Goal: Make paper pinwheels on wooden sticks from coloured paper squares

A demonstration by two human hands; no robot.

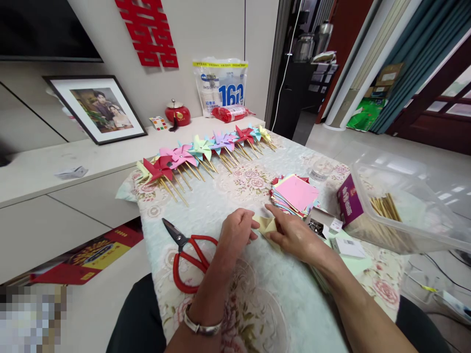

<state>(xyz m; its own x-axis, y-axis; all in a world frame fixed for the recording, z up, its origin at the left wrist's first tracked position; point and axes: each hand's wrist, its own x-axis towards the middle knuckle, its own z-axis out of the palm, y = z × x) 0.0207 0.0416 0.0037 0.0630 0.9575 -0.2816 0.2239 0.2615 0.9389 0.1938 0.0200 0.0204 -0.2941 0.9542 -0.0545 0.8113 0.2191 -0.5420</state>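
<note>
A pale yellow piece of paper (265,224), partly folded, is between my two hands just above the table. My left hand (237,230) has its fingers curled at the paper's left edge, closed on it. My right hand (294,234) pinches the paper's right side, with the index finger stretched over it. Both hands cover part of the sheet. Beyond my right hand lies a stack of coloured square papers (296,192), pink on top. Red-handled scissors (191,252) lie beside my left forearm, blades pointing away.
Several paper pinwheels (202,149) on sticks line the far table edge. At right, a clear plastic bin (415,215) holds wooden sticks (386,207). Small white boxes (348,247) and a round clear container (322,169) are nearby. A flowered tablecloth (272,299) covers the table.
</note>
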